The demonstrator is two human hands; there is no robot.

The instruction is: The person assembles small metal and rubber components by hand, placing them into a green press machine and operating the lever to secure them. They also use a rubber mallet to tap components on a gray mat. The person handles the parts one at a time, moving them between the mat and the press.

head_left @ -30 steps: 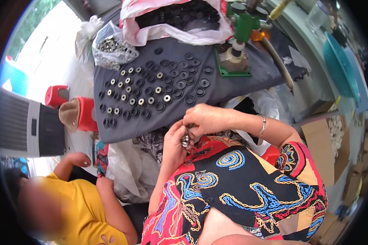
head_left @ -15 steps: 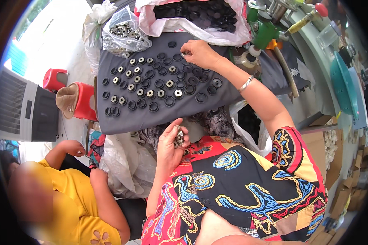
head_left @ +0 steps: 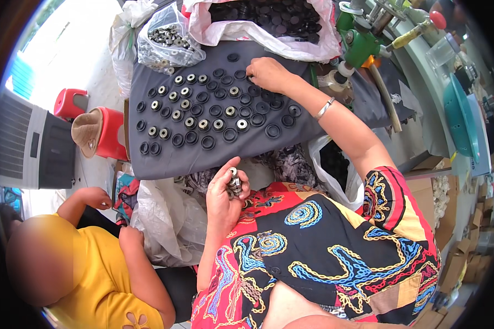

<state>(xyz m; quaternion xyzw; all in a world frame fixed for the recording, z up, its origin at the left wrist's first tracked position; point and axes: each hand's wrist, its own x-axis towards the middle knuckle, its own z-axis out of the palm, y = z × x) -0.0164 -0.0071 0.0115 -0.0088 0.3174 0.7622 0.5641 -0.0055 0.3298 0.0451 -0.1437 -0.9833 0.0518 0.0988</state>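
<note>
Black round rubber caps (head_left: 229,135) lie in loose rows on a dark grey cloth-covered table (head_left: 173,163). Several of them carry a metal washer (head_left: 242,124) with a hole in its middle. My left hand (head_left: 220,200) is held near the table's front edge, its fingers curled around a small pile of metal washers (head_left: 234,185). Over the far part of the rows, my right hand (head_left: 269,74) points down with its fingertips pinched at one of the caps. The washer in that pinch is mostly hidden by the fingers.
A clear bag of metal washers (head_left: 170,41) and a white sack of black caps (head_left: 269,22) stand at the back. A green hand press (head_left: 359,46) is at the back right. A person in yellow (head_left: 99,263) sits at left, near red stools (head_left: 112,134).
My right hand has come down a little toward a cap, and the washer that showed at its fingertips is now mostly covered. My left hand has shifted slightly, still holding its washers.
</note>
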